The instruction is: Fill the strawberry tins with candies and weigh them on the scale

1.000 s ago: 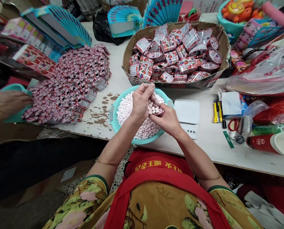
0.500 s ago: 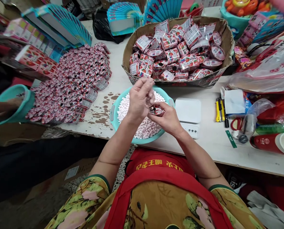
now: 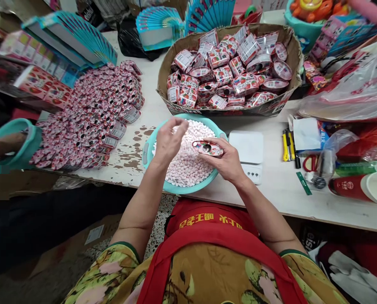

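My right hand (image 3: 228,160) grips a small oval candy box (image 3: 216,149) printed red and white, its narrow face turned up. A dark round opening shows in that face, with a white spot near its left end. Below both hands sits a turquoise basin (image 3: 193,188) full of small pale pink candies (image 3: 188,171). Over the left part of the basin is my left hand (image 3: 169,141), its fingers curled and thumb drawn toward the index finger. Whatever those fingers hold, if anything, is hidden.
Behind the basin stands a cardboard box (image 3: 229,110) of similar candy boxes. A large heap of flattened packs (image 3: 93,114) lies left, beside another person's hand (image 3: 14,141) in a turquoise tub (image 3: 33,145). To the right are a white scale (image 3: 246,147), cutters (image 3: 286,145) and a red cup (image 3: 347,184).
My left hand has moved left, away from the candy box. The box in my right hand now shows its opening more fully. The whole view has shifted slightly.
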A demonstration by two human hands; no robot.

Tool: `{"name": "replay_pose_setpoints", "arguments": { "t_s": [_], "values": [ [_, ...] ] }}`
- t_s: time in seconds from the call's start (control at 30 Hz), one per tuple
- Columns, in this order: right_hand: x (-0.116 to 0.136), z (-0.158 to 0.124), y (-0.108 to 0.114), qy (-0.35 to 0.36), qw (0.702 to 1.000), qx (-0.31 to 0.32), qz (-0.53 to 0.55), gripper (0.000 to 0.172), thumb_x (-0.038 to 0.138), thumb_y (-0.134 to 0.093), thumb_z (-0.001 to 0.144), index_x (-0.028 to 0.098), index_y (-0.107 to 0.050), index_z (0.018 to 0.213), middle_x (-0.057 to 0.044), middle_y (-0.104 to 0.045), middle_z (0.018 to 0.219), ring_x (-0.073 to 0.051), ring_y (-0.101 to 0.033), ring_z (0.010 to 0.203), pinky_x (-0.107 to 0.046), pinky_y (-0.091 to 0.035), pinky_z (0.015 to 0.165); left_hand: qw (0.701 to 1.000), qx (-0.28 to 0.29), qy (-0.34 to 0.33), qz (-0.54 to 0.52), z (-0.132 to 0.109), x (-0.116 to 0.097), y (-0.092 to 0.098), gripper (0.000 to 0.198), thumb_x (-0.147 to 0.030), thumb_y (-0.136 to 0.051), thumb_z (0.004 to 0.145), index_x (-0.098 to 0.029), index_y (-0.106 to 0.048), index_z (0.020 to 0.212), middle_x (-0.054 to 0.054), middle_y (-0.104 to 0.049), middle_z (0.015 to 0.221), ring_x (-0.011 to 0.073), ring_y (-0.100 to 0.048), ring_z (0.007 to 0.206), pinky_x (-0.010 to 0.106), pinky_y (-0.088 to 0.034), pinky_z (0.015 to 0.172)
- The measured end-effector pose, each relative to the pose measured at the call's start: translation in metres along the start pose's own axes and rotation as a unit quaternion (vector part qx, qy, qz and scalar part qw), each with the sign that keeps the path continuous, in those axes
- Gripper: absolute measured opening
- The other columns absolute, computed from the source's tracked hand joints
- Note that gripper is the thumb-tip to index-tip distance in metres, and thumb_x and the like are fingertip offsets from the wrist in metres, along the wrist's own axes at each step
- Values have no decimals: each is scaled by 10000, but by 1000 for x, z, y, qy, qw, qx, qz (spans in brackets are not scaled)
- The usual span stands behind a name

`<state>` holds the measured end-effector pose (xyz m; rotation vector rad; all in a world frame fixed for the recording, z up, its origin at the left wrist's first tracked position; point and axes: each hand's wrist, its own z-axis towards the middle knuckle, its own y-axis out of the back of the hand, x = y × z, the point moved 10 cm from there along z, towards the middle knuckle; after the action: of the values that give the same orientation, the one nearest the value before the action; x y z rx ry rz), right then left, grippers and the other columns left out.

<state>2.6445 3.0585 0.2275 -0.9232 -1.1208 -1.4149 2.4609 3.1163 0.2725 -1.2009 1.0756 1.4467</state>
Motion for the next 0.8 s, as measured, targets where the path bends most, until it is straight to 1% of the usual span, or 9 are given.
{"name": "replay_pose_setpoints", "arguments": {
  "t_s": [0.07, 0.17, 0.27, 0.37, 0.47, 0.53, 0.67, 0.73, 0.8],
  "values": [
    [-2, 0, 1, -5, 1000, 0, -16, 390, 319, -807, 787, 269, -717, 1163, -32, -712, 1158, -202, -666, 1101, -396, -517, 1046, 994, 66, -19, 85, -9, 3, -8, 138, -203, -849, 738, -204, -721, 787, 25, -717, 928, 179, -641, 980, 241, -501, 842],
    [3, -1, -5, 3, 999, 8, -40, 357, 287, -796, 794, 260, -724, 1143, -36, -717, 1116, -203, -666, 1073, -394, -527, 1007, 983, 150, -2, 110, -27, 13, -24, 133, -148, -853, 695, -193, -774, 792, 32, -711, 854, 169, -613, 846, 239, -471, 796],
    [9, -8, 1, 13, 999, 13, -35, 356, 305, -810, 798, 244, -731, 1140, -43, -716, 1095, -199, -671, 1044, -383, -536, 973, 989, 109, -7, 105, -26, 12, -11, 52, -135, -790, 748, -186, -777, 744, 36, -698, 778, 153, -574, 730, 237, -451, 743],
    [3, -20, 41, 23, 998, -42, -30, 393, 333, -829, 787, 260, -737, 1162, -45, -704, 1131, -201, -661, 1079, -394, -530, 999, 978, 66, -53, 190, -15, 8, 10, 59, -170, -781, 760, -220, -787, 792, 39, -722, 858, 195, -605, 841, 275, -471, 869],
    [-31, -29, 96, -18, 992, -114, -43, 445, 354, -851, 745, 266, -739, 1166, -42, -715, 1138, -212, -668, 1069, -417, -537, 998, 959, 74, -73, 265, -9, 15, 21, 118, -219, -813, 732, -250, -788, 844, 40, -738, 977, 248, -621, 1023, 334, -460, 1004],
    [-62, -30, 122, -57, 988, -134, -55, 487, 375, -863, 712, 247, -737, 1164, -49, -730, 1134, -221, -681, 1046, -426, -544, 984, 961, 65, -63, 262, -9, 23, 26, 114, -259, -795, 763, -254, -787, 876, 36, -742, 1009, 244, -634, 1021, 335, -472, 1002],
    [-107, -28, 144, -92, 981, -131, -107, 521, 409, -852, 708, 203, -728, 1170, -91, -732, 1171, -246, -676, 1093, -456, -514, 1044, 970, 63, -45, 229, -15, 33, 19, 112, -311, -776, 796, -241, -790, 882, 34, -759, 979, 210, -654, 935, 298, -491, 967],
    [-116, -29, 147, -97, 980, -120, -125, 628, 432, -866, 686, 203, -693, 1245, -113, -708, 1247, -270, -647, 1176, -483, -492, 1078, 967, 72, -52, 239, -16, 32, 12, 133, -341, -765, 807, -238, -788, 888, 35, -767, 989, 211, -664, 942, 309, -493, 983],
    [-115, -37, 157, -86, 977, -139, -138, 760, 469, -880, 662, 227, -633, 1339, -123, -651, 1366, -287, -605, 1259, -501, -488, 1083, 952, 85, -65, 286, -17, 31, 7, 156, -368, -728, 836, -232, -774, 898, 34, -769, 993, 217, -675, 952, 330, -498, 991]
  ]
}}
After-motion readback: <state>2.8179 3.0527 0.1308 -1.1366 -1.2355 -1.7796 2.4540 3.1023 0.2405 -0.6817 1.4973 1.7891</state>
